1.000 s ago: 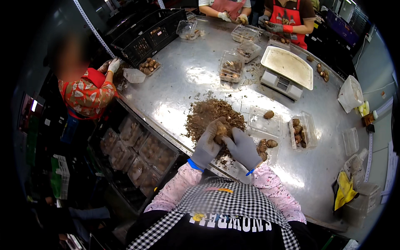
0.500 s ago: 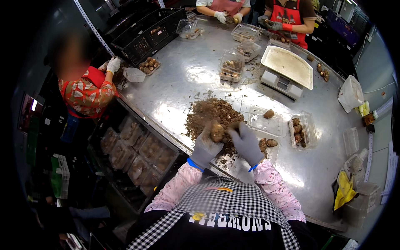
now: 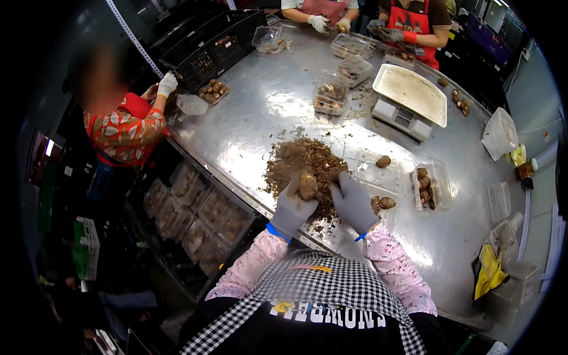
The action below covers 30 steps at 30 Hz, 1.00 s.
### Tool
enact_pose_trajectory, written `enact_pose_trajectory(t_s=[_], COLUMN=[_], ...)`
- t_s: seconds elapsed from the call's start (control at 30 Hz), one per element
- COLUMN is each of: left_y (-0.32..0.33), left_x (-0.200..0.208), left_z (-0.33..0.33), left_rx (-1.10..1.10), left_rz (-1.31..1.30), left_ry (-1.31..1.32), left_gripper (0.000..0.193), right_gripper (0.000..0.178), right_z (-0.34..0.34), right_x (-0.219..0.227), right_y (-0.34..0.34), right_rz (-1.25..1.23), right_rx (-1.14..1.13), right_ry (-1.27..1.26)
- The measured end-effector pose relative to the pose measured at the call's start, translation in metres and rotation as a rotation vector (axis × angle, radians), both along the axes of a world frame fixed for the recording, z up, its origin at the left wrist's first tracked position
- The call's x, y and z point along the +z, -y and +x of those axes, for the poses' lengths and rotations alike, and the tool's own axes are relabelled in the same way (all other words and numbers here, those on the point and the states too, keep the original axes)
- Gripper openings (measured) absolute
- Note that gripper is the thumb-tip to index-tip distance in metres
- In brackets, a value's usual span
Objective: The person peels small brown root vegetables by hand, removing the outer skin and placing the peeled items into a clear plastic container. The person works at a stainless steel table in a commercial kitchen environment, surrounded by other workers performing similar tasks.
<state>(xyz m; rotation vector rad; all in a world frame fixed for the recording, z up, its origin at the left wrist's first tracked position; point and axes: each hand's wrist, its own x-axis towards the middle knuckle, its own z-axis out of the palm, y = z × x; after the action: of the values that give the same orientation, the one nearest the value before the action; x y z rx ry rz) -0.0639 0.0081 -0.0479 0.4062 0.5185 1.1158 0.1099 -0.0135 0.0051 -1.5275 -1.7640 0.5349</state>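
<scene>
My left hand (image 3: pixel 292 212), in a grey glove, is closed around a round brown taro (image 3: pixel 307 186). Close to its right side is my right hand (image 3: pixel 355 204), gloved alike, with fingers curled in; the dirty fingertips hide whatever may be between them. Both hands are over the near edge of a heap of brown peelings and fibres (image 3: pixel 284 163) on the metal table. Just right of the hands, a single taro (image 3: pixel 383 161) lies on an open clear plastic container (image 3: pixel 365 171). Small taros (image 3: pixel 387 203) lie beside my right wrist.
Farther right, a clear box (image 3: pixel 442 177) holds several taros. A white scale (image 3: pixel 408 97) stands beyond the heap. To my lower left, a black crate (image 3: pixel 236 251) contains filled clear boxes. Gloved co-workers stand at the left and far sides of the metal table (image 3: pixel 260 89).
My right hand has shifted slightly right, away from the taro, which stays in my left hand. At the left, a co-worker's white-gloved hand has risen a little.
</scene>
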Motion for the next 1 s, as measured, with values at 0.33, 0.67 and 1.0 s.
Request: enact_pose_trajectory(t_s=[0.33, 0.67, 1.0], left_y=[0.01, -0.001, 0.01], left_x=[0.032, 0.007, 0.034], left_z=[0.004, 0.002, 0.009], left_rx=[0.119, -0.021, 0.119], left_rz=[0.73, -0.095, 0.784], left_ry=[-0.869, 0.145, -1.065], left_gripper=[0.052, 0.04, 0.043], right_gripper=[0.029, 0.022, 0.022], right_z=[-0.016, 0.008, -0.019], right_x=[0.022, 0.0, 0.016], right_y=[0.007, -0.01, 0.007], right_rz=[-0.147, 0.041, 0.122], right_rx=[0.154, -0.059, 0.081], right_ry=[-0.057, -0.01, 0.316])
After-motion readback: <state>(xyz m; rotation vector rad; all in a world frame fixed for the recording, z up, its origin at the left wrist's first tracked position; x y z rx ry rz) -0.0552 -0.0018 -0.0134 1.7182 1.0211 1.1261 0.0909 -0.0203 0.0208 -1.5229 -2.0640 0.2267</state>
